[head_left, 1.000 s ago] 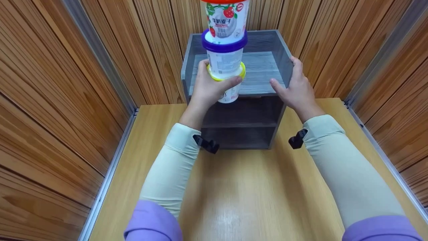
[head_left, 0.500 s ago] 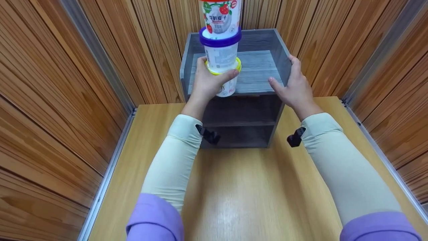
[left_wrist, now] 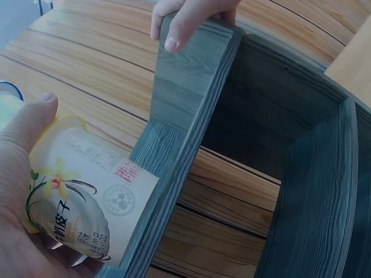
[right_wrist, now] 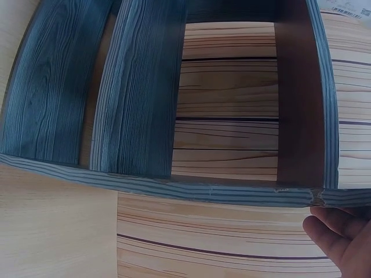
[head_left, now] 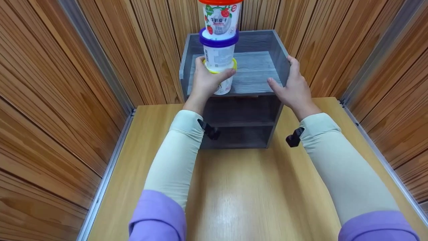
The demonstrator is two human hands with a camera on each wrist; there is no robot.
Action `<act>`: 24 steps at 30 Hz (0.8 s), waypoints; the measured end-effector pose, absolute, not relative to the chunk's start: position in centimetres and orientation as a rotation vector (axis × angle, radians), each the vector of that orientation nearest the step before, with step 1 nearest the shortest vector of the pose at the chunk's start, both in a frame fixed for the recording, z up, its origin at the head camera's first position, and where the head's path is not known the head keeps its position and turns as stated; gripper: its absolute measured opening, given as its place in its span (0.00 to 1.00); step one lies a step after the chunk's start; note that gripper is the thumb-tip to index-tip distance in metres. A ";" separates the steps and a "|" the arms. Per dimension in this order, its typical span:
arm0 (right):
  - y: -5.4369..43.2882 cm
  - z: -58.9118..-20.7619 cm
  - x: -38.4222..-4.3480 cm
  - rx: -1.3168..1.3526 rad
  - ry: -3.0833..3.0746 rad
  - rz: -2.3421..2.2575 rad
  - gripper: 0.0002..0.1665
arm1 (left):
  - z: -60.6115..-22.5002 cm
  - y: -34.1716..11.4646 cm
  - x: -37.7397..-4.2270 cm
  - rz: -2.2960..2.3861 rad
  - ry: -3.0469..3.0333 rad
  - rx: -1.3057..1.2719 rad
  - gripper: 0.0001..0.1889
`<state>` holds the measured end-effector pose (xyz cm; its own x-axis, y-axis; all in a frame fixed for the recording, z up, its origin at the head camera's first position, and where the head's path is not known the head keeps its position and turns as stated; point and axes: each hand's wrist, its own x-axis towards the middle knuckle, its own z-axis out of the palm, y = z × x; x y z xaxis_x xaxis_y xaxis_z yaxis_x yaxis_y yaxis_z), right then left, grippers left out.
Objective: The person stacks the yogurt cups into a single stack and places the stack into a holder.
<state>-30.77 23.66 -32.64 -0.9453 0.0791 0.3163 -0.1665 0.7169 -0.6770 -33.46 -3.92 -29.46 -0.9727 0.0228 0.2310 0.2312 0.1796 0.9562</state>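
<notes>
My left hand [head_left: 208,82] grips the lowest of three stacked tubs, a white one with a yellow lid [head_left: 224,84] and a vanilla flower print in the left wrist view. On it stands a tub with a purple-blue lid [head_left: 219,56]. A strawberry tub [head_left: 220,21] with a red lid tops the stack, cut by the frame's upper edge. The stack is at the front edge of the grey shelf unit's [head_left: 255,72] top tray; whether its base touches cannot be told. My right hand [head_left: 294,88] holds the tray's right side panel [left_wrist: 188,87], thumb inside.
Two dark compartments [head_left: 239,112] lie open below the tray. The unit stands on a light wooden table [head_left: 234,194], close to the back wall. Wood-plank walls [head_left: 60,83] rise at left, right and back, with metal strips along the side edges.
The left hand has moved the tub stack slightly left and farther over the tray's front edge. The right hand keeps its place on the side panel.
</notes>
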 end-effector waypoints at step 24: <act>22.1 -32.6 -29.1 0.048 -2.603 1.076 0.57 | -29.2 -3.2 -33.5 -1.912 -2.287 -0.148 0.53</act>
